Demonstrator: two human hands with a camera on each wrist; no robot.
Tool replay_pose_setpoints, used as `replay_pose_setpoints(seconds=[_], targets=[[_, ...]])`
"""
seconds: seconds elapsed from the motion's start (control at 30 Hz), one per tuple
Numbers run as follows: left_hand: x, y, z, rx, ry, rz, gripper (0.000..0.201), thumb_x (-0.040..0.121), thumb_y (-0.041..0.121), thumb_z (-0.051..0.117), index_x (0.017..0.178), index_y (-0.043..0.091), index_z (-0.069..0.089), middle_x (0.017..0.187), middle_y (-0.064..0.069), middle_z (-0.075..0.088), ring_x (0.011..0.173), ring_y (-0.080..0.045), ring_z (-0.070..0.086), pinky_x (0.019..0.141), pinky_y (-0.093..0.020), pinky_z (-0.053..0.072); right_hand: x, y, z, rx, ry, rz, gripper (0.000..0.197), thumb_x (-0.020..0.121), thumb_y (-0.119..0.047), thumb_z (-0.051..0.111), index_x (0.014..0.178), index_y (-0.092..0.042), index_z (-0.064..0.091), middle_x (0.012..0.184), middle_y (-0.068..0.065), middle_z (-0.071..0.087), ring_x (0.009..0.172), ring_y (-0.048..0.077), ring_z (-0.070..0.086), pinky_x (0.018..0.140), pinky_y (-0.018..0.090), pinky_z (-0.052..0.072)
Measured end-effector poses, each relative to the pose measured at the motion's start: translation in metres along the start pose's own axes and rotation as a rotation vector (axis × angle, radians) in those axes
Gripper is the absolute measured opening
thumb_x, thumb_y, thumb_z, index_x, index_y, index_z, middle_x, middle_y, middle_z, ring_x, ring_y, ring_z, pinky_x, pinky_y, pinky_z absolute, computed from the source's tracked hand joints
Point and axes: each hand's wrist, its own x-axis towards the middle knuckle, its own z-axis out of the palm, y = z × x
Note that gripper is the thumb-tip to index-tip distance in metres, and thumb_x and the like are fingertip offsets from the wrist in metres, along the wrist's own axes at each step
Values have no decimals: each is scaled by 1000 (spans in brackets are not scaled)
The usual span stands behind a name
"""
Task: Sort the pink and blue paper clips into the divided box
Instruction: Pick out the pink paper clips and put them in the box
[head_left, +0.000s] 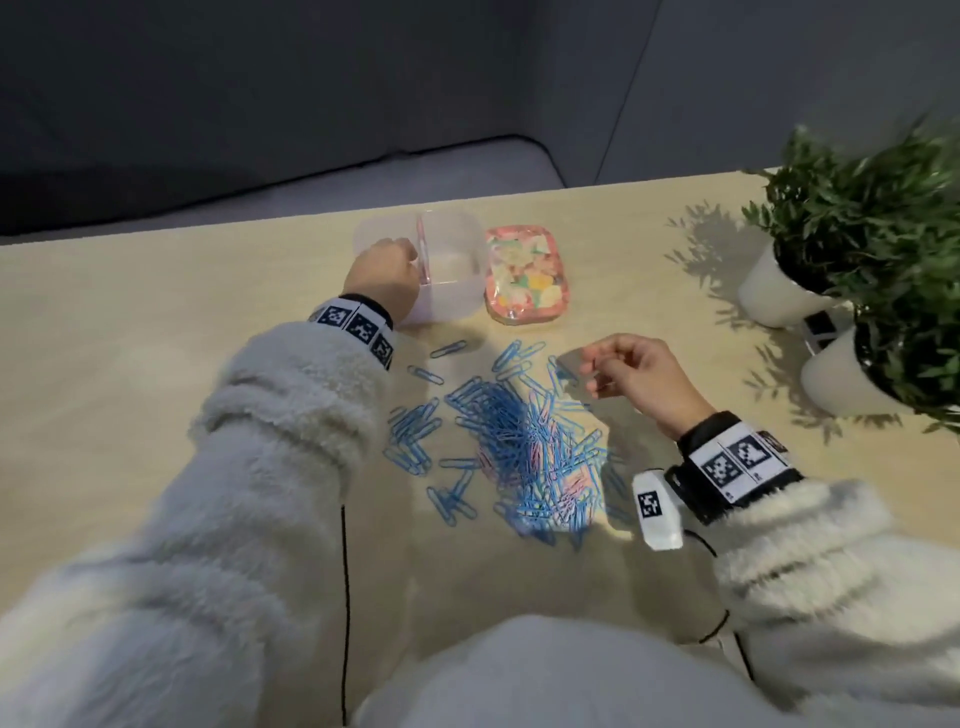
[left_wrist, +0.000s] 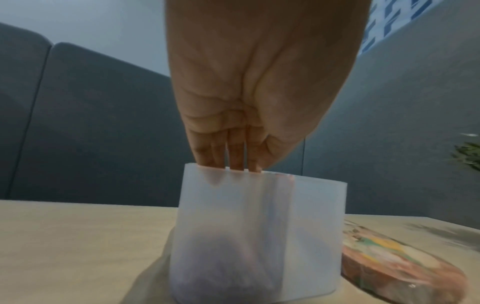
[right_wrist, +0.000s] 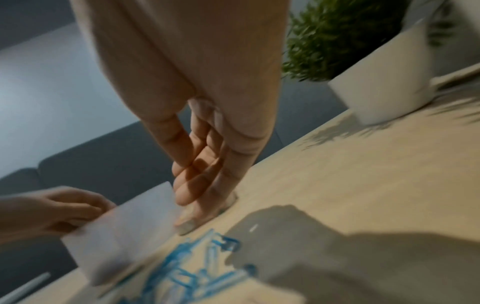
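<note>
The frosted divided box (head_left: 452, 215) stands at the table's far side, with a pink divider (head_left: 423, 254) down its middle. My left hand (head_left: 402, 254) reaches down into its left compartment. In the left wrist view the fingers (left_wrist: 235, 152) point straight down past the box (left_wrist: 311, 226) rim, and their tips blur behind the wall. Blue and pink paper clips (head_left: 514, 441) lie heaped mid-table. My right hand (head_left: 592, 371) hovers over the heap's far right edge with loosely bent fingers (right_wrist: 205, 185) and nothing visible in them.
A floral lid (head_left: 524, 275) lies just right of the box. Two white plant pots (head_left: 779, 291) (head_left: 852, 379) with leafy plants crowd the right edge. A grey sofa sits beyond the table's far edge. Stray blue clips (head_left: 449, 349) lie between heap and box.
</note>
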Motion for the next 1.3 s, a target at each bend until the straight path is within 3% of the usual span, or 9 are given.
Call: replay_pose_setpoints(seconds=[0.13, 0.23, 0.33, 0.47, 0.57, 0.67, 0.87, 1.0, 1.3], targets=[[-42, 8, 10, 90, 249, 255, 29, 84, 13, 37, 91, 3, 63, 95, -20, 62, 92, -38, 54, 78, -44, 45, -16, 40, -20, -306, 66, -16, 29, 87, 11, 45, 74, -10, 60, 67, -2, 60, 47, -7, 55, 54, 8, 44], [-88, 19, 43, 90, -9, 395, 19, 86, 9, 49, 97, 8, 64, 99, -15, 63, 95, -35, 55, 81, -44, 46, -25, 58, -18, -483, 56, 43, 23, 78, 6, 48, 71, -13, 58, 64, 12, 67, 52, 17, 60, 51, 16, 45], [-125, 31, 78, 161, -258, 499, 30, 88, 19, 51, 118, 14, 57, 120, -11, 58, 110, -32, 52, 93, -43, 43, -28, 64, -17, -675, 112, 57, 17, 73, -1, 54, 67, -16, 60, 61, 6, 65, 66, 24, 63, 66, 28, 48], [-153, 36, 109, 255, -316, 556, 43, 92, 34, 45, 133, 21, 45, 144, -1, 44, 130, -26, 40, 102, -40, 36, -33, 66, -14, -830, 130, 77, 8, 72, -15, 66, 66, -16, 61, 79, 14, 67, 81, 32, 60, 70, 32, 44], [-167, 31, 112, 315, -226, 587, 39, 86, 42, 35, 108, 24, 62, 118, 5, 65, 111, -23, 60, 88, -33, 41, -29, 73, -13, -839, 97, 60, 4, 76, -10, 62, 74, -12, 65, 89, 17, 68, 89, 35, 61, 73, 33, 45], [-171, 26, 109, 311, -170, 558, 39, 89, 43, 29, 93, 25, 63, 105, 8, 68, 102, -21, 60, 81, -30, 28, -26, 78, -14, -855, 31, 6, 7, 78, -7, 57, 79, -9, 64, 93, 20, 66, 93, 36, 60, 77, 34, 45], [-132, 58, 97, 143, -60, 259, 25, 96, 27, 39, 103, 17, 60, 110, -4, 62, 103, -26, 51, 90, -38, 37, -23, 76, -18, -741, 26, -54, 14, 76, -1, 51, 82, -14, 51, 83, 16, 64, 78, 32, 59, 71, 33, 46], [-96, 77, 104, 207, -118, 64, 24, 93, 28, 43, 103, 16, 62, 110, -8, 63, 110, -31, 49, 95, -42, 35, -9, 72, -18, -305, 76, 102, 21, 84, 3, 39, 79, -2, 60, 58, 12, 53, 46, 20, 48, 42, 22, 36], [-86, 93, 128, 345, -161, 11, 24, 91, 30, 47, 106, 16, 60, 113, -8, 62, 112, -30, 50, 96, -42, 32, 0, 65, 2, -758, -49, -19, 15, 79, -15, 65, 72, -2, 64, 82, 14, 68, 79, 29, 62, 67, 29, 42]])
